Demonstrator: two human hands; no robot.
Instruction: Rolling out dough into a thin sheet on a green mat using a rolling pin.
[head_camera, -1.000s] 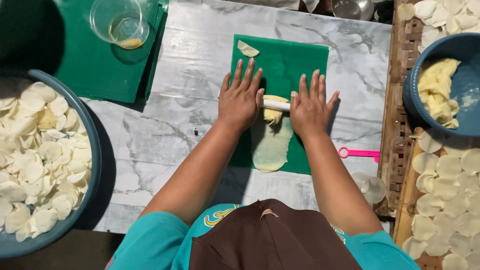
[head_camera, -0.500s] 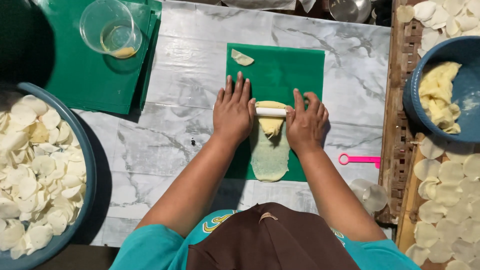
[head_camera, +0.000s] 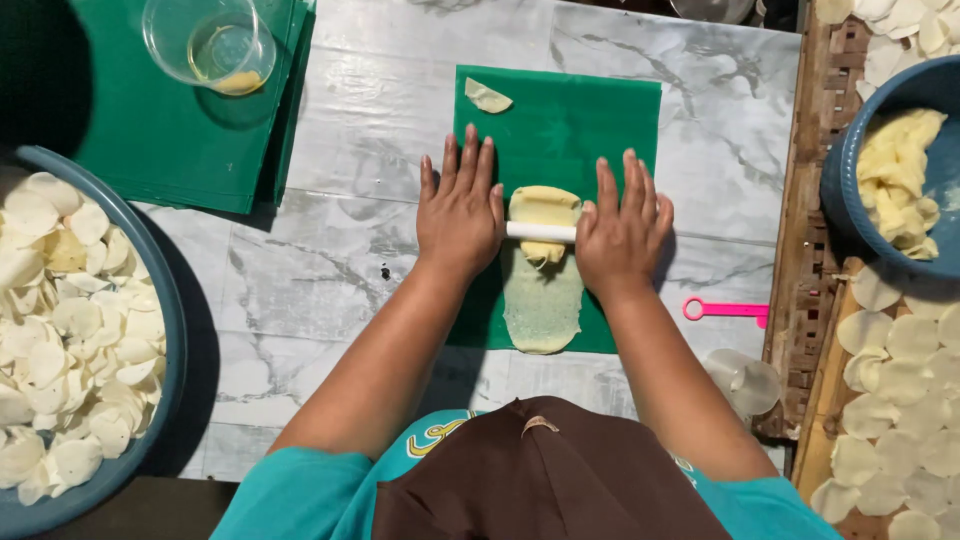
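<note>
- Dough strip (head_camera: 543, 300) is lying on the green cutting mat (head_camera: 600, 120) at the middle of the marble-patterned bench (head_camera: 330, 270); the near part is being shown thin and flat, the far part thicker and yellower.
- White rolling pin (head_camera: 540, 231) is being pressed across the dough, crosswise, between the two hands.
- Left hand (head_camera: 460, 215) is being laid flat, palm down, on the pin's left end, fingers stretched out and together; nothing is being clamped in its grip.
- Right hand (head_camera: 622, 235) is being laid flat on the pin's right end the same way, fingers straight and slightly spread, grip not closed.
- Small dough scrap (head_camera: 487, 97) is sitting on the far left corner of the mat, well apart from the hands.
- Clear plastic cup (head_camera: 208, 42) with a little yellow liquid is standing on a green sheet stack (head_camera: 130, 140) at the far left.
- Blue basin (head_camera: 150, 300) of pale round discs is being seen at the left edge.
- Blue bowl (head_camera: 850, 160) holding yellow dough is being seen at the right.
- Pink plastic tool (head_camera: 725, 310) is lying on the bench just right of the mat.
- Pale discs (head_camera: 900, 400) are being spread on a woven tray (head_camera: 815, 200) at the right.
</note>
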